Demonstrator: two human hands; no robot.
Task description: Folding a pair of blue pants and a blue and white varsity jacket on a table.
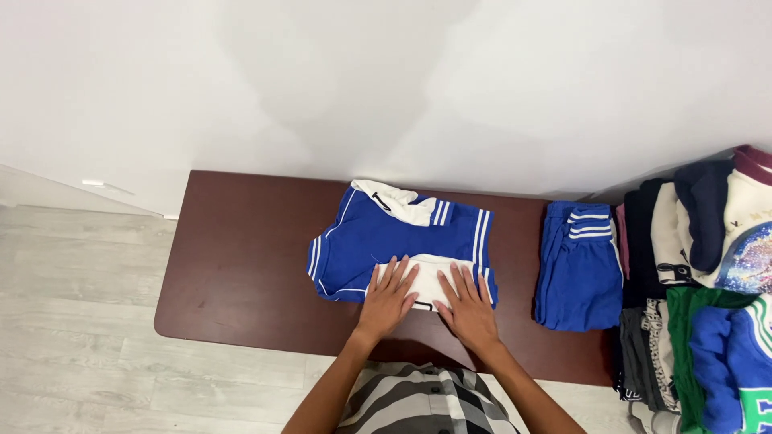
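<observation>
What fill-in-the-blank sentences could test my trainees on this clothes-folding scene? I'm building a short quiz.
1. Both hands, left hand and right hand, press flat on the ____ panel of the blue garment.
2. The garment lies on a dark ____ table.
3. The folded blue shorts lie to the person's ____ of that garment.
4. The clothes pile lies beyond those ____.

Missing words: white; brown; right; shorts

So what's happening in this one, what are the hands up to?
A person stands at a dark brown table with both hands pressed flat on a blue garment with white stripes. The left hand and right hand lie side by side on its white panel at the near edge, fingers spread. To the right lies a folded blue piece with white stripes, and beyond it a pile of mixed clothes at the table's right end.
</observation>
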